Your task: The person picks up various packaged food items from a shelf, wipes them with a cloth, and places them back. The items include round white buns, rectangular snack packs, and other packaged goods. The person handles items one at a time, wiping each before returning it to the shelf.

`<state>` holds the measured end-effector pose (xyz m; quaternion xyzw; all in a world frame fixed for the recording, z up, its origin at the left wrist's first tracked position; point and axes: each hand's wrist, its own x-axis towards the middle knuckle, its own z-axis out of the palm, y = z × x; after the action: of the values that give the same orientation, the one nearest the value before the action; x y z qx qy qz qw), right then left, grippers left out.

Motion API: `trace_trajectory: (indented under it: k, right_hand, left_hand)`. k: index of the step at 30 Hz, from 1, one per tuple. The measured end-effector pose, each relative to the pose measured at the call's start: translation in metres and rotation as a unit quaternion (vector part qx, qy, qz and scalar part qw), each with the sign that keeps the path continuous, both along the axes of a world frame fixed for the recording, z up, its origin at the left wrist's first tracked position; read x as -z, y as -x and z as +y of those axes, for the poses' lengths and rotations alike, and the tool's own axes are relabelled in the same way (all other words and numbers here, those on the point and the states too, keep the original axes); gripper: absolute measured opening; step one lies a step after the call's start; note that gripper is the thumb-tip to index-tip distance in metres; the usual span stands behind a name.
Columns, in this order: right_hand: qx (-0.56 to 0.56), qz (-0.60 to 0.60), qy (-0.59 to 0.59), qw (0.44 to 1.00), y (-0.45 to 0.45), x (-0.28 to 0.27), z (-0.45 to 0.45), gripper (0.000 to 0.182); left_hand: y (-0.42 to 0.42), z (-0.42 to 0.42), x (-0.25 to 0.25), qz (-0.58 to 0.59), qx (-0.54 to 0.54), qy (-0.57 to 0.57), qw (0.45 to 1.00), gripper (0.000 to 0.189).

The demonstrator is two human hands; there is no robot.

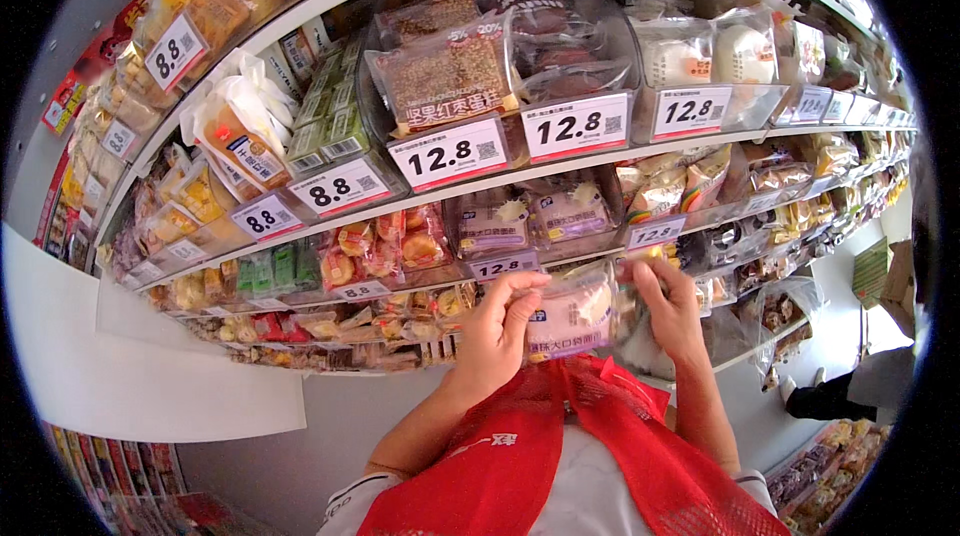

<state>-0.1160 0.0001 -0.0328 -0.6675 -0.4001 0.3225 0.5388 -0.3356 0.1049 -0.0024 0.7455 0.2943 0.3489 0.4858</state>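
Note:
A clear packet of bread with purple print [574, 315] is held up before my chest, its front facing me. My left hand [499, 326] pinches its left edge between thumb and fingers. Beside its upper right corner is my right hand [671, 303], thumb and fingers bent close together; whether they grip the wrapper's edge I cannot tell. Just beyond, similar purple-printed packets [495, 221] stand in a clear shelf bin with a price tag [504, 266] on its front.
Curved-looking shelves [450, 195] full of packaged cakes and breads span the view. A clear bag of baked goods [780, 311] sits low at the right. Another person's legs [832, 393] show farther right. A white panel [202, 378] stands at the left.

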Motion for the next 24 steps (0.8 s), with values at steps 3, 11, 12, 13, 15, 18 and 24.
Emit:
trace_trajectory:
  k: [3,11,12,13,15,18,24]
  right_hand:
    - [-0.154,0.12,0.045,0.98,0.011,0.005,-0.019,0.033]
    - [-0.029,0.292,0.062,0.954,0.033,0.004,-0.014,0.026]
    - [-0.04,0.302,0.057,0.951,0.025,0.007,-0.015,0.026]
    - [-0.012,0.302,0.055,0.952,0.02,0.012,-0.017,0.026]
    - [0.042,0.303,0.053,0.951,0.013,0.021,-0.021,0.025]
    - [0.035,0.342,0.032,0.939,0.008,0.006,-0.021,0.031]
    - [0.129,0.309,0.037,0.942,-0.001,0.025,-0.029,0.023]
  left_hand:
    - [-0.003,-0.005,0.011,-0.006,-0.009,-0.049,0.999,0.019]
    - [-0.006,0.004,0.001,-0.069,0.054,0.16,0.983,0.033]
    - [-0.008,0.009,0.002,-0.117,0.073,0.186,0.973,0.034]
    - [-0.009,0.017,0.004,-0.127,0.06,0.195,0.971,0.033]
    - [-0.008,0.037,0.013,-0.147,0.032,0.214,0.965,0.032]
    - [-0.009,0.068,0.027,-0.119,0.014,0.112,0.986,0.032]
    - [-0.038,0.1,0.039,-0.015,-0.017,0.03,0.999,0.036]
